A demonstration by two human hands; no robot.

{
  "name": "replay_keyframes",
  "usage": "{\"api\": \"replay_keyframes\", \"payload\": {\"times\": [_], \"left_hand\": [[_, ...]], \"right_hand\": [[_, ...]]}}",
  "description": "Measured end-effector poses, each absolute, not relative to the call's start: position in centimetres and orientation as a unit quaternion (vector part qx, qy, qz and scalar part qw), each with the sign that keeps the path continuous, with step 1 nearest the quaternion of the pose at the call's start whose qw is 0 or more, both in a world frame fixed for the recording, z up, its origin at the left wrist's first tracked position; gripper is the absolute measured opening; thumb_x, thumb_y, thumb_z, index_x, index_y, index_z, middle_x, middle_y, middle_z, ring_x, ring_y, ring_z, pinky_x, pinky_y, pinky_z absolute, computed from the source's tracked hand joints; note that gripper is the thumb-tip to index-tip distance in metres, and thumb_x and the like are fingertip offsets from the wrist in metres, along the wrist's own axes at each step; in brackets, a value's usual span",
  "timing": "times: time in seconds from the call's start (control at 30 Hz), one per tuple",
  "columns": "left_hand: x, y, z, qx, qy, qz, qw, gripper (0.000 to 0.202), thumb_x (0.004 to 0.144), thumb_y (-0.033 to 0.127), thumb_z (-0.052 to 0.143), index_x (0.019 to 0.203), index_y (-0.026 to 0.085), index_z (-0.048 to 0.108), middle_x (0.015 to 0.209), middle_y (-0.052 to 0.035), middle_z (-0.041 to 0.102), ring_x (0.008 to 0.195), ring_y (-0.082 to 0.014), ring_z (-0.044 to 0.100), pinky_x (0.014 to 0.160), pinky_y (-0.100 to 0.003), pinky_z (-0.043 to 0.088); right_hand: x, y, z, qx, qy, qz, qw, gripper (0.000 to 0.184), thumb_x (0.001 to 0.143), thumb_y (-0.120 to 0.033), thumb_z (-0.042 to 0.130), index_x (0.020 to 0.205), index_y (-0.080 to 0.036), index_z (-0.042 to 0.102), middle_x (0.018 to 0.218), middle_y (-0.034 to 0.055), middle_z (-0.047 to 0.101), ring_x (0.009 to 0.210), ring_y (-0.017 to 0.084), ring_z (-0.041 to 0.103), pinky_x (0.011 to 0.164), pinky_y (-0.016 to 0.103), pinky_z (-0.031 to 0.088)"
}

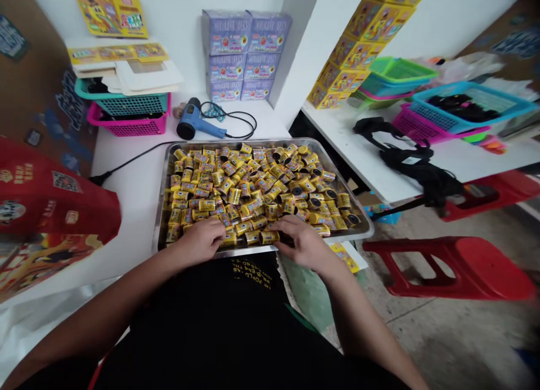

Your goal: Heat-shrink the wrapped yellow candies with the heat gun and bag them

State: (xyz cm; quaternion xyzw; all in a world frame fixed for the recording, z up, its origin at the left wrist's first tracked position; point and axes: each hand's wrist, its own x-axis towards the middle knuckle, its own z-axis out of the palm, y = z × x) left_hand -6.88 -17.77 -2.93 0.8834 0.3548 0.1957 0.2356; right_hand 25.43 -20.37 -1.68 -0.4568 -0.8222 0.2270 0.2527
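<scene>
A metal tray [370, 231] in front of me holds a thick layer of small yellow wrapped canisters [248, 179], some showing black ends. At its near edge, left of centre, rests my left hand [201, 239] with its fingers curled closed among the canisters. Whatever those fingers hold is hidden. My right hand [301, 242] is over the near rim, its thumb and fingers closed about the right end of one small yellow canister [269, 237]. That canister lies on its side in the front row.
A blue heat gun [198, 122] with a black cable lies behind the tray. Purple boxes [247, 55] are stacked by the wall. Baskets [130, 106] stand back left. A red bag [54, 193] is at left, a red stool [453, 266] at right.
</scene>
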Motion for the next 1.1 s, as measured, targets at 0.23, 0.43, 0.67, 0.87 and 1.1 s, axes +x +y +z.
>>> {"api": "replay_keyframes", "payload": {"times": [0.23, 0.43, 0.67, 0.87, 1.1], "left_hand": [[-2.2, -17.8, -1.9, 0.942, 0.267, 0.152, 0.131, 0.019, 0.093, 0.008, 0.052, 0.085, 0.016, 0.068, 0.088, -0.0074, 0.061, 0.090, -0.0213, 0.055, 0.081, -0.034, 0.048], [0.2, -17.0, -2.2, 0.963, 0.228, 0.117, 0.089, 0.021, 0.098, 0.018, 0.056, 0.081, 0.015, 0.068, 0.084, -0.0090, 0.063, 0.093, -0.0241, 0.056, 0.088, -0.040, 0.049], [-1.5, -17.4, -1.8, 0.950, 0.284, 0.125, 0.025, 0.012, 0.094, 0.013, 0.057, 0.086, 0.016, 0.067, 0.089, -0.0100, 0.063, 0.095, -0.0264, 0.056, 0.085, -0.042, 0.050], [0.8, -17.8, -1.5, 0.961, 0.227, 0.136, 0.080, 0.026, 0.097, 0.014, 0.053, 0.120, 0.014, 0.065, 0.101, -0.0109, 0.065, 0.099, -0.0261, 0.057, 0.088, -0.040, 0.050], [3.5, -16.5, -3.4, 0.944, 0.236, 0.151, 0.174, 0.015, 0.093, 0.009, 0.054, 0.087, 0.017, 0.065, 0.090, -0.0096, 0.065, 0.094, -0.0240, 0.059, 0.084, -0.038, 0.052]], "right_hand": [[25.9, -19.3, -1.6, -0.477, -0.833, 0.177, 0.215, 0.020, 0.094, -0.016, 0.052, 0.091, -0.020, 0.072, 0.086, 0.0063, 0.065, 0.084, 0.021, 0.061, 0.076, 0.033, 0.049], [24.0, -19.2, -1.7, -0.478, -0.862, 0.110, 0.130, 0.029, 0.094, -0.016, 0.046, 0.070, -0.020, 0.061, 0.079, 0.0066, 0.057, 0.079, 0.021, 0.053, 0.079, 0.035, 0.045], [25.1, -19.6, -1.5, -0.559, -0.803, 0.055, 0.198, 0.024, 0.097, -0.019, 0.048, 0.084, -0.020, 0.068, 0.087, 0.0078, 0.063, 0.086, 0.021, 0.058, 0.080, 0.033, 0.047], [29.6, -18.6, -0.7, -0.602, -0.782, 0.037, 0.154, 0.010, 0.087, -0.020, 0.064, 0.086, -0.021, 0.074, 0.086, 0.0081, 0.067, 0.087, 0.024, 0.061, 0.079, 0.033, 0.049], [29.4, -18.6, -0.3, -0.588, -0.798, 0.074, 0.108, 0.009, 0.081, -0.019, 0.071, 0.089, -0.021, 0.075, 0.088, 0.0065, 0.069, 0.088, 0.023, 0.064, 0.077, 0.033, 0.048]]}}
